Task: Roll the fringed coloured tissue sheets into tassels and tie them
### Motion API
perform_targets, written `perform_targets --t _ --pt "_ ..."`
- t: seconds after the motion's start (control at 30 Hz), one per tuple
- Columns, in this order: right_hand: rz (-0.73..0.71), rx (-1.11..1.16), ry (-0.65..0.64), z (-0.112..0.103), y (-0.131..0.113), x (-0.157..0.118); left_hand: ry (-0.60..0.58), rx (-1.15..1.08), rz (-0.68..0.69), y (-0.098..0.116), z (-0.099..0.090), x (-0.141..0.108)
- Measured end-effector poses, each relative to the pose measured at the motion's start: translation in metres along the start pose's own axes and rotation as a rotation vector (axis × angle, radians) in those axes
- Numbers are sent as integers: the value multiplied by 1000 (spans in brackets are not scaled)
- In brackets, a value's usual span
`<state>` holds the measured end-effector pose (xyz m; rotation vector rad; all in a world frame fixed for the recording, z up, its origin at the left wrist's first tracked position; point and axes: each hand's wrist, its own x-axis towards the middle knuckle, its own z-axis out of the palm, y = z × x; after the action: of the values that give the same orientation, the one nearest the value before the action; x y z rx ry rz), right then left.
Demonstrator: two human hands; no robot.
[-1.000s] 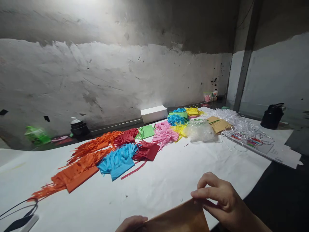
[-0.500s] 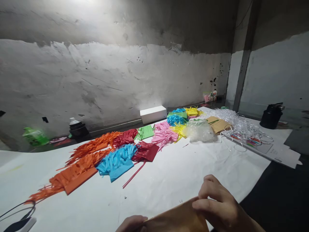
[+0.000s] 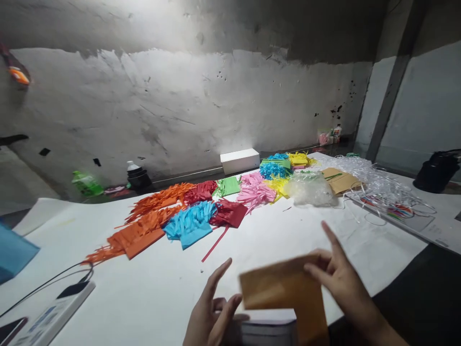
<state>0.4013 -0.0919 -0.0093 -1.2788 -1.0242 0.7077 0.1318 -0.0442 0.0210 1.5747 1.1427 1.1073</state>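
A sheet-like piece of brown paper (image 3: 283,276), perhaps an envelope, stands tilted at the bottom centre. My right hand (image 3: 338,278) pinches its upper right edge between thumb and bent fingers, the index finger pointing up. At the paper's left side is my left hand (image 3: 216,307), its index finger stretched up and its thumb apart from it. By those fingertips, in front of the brown paper, lies a white-edged grey object (image 3: 270,329), cut off by the frame. Whether the left fingers touch it is hard to make out.
Fringed paper bundles in orange (image 3: 144,240), blue (image 3: 190,223), red (image 3: 228,214) and pink (image 3: 255,190) lie across the white-covered table (image 3: 151,298). Behind are a white box (image 3: 239,161) and clear plastic strips (image 3: 389,185). A power strip (image 3: 57,312) lies at left.
My left hand has come off the brown paper's left edge, and its fingers have spread. The paper stands higher in view, and the white-edged grey object now shows. The view has shifted left.
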Motion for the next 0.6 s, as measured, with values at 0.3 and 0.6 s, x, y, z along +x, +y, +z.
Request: perform_targets --t 0.3,0.6 --pt "-131 -582 361 -49 24 59 -438 112 210 -20 -14 -13" --pt "31 -76 -484 29 -43 -63 -479 202 271 -9 -18 -13"
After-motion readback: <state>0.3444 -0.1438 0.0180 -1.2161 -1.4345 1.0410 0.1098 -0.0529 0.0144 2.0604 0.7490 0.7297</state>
